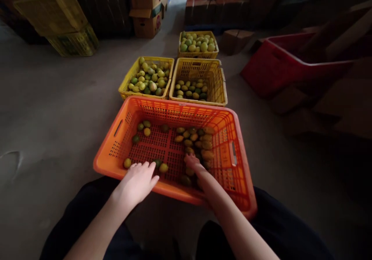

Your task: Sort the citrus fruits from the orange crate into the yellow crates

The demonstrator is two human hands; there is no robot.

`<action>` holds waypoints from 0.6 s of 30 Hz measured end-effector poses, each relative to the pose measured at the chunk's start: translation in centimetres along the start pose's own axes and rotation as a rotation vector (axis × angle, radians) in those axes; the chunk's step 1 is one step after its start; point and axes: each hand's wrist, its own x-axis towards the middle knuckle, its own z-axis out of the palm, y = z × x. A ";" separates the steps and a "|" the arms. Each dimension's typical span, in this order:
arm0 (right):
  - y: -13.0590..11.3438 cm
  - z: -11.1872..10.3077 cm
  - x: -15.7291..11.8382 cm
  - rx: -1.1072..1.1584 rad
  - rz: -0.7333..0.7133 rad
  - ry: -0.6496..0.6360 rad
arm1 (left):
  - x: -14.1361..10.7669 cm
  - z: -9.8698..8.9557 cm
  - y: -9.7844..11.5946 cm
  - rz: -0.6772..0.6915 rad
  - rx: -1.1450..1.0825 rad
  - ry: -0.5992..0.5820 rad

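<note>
At the orange basket (108, 163), fruit (194, 137) looks firm, best cupped round its middle, left hand (138, 180) open, right hand (193, 160) hard to judge.

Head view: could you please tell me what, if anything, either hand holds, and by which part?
It cannot be told: the left hand, palm hidden, is over the orange crate's near rim; the right hand is among fruit.

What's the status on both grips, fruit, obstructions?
Left grip loosely open at near rim of orange basket. Right grip at right-side fruit, hold unclear. Right forearm hides some fruit.
</note>
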 end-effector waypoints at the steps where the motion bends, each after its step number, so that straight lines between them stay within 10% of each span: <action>1: -0.2 0.4 0.6 -0.037 0.012 0.004 | 0.2 -0.1 -0.1 -0.021 0.021 0.005; 18: -0.7 0.8 0.3 -0.290 -0.001 0.016 | -0.1 0.6 -0.2 -0.015 0.038 -0.042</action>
